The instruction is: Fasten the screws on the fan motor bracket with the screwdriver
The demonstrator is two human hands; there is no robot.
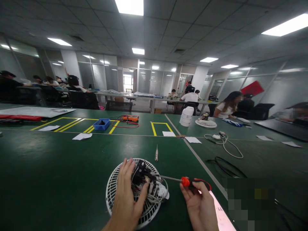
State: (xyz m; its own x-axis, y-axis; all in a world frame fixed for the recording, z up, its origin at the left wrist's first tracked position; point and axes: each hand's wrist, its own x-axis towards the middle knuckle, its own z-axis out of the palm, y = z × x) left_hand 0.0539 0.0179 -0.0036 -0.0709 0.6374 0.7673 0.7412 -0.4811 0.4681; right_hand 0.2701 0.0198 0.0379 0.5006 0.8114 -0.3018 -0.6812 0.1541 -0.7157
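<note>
A fan head (157, 202) lies in front of me, its round white slatted grille flat on the green table. A black motor housing (139, 173) with loose wires sits on top of it. My left hand (128, 192) holds the fan, fingers along the motor's left side and thumb near its middle. In my right hand (198, 200) is a screwdriver (185, 181) with a red and black handle, gripped between thumb and fingers. Its shaft points left and its end reaches the motor; the exact contact point is hidden among the parts. A small clear-handled screwdriver (156, 154) lies beyond the grille.
A blue tray (101, 124) holding dark parts and an orange multimeter (130, 118) are farther back. To the right are a white cylindrical part (186, 116), another fan grille (206, 123) and cables (226, 144). A pink sheet (221, 211) lies beside my right hand. Several people sit at tables behind.
</note>
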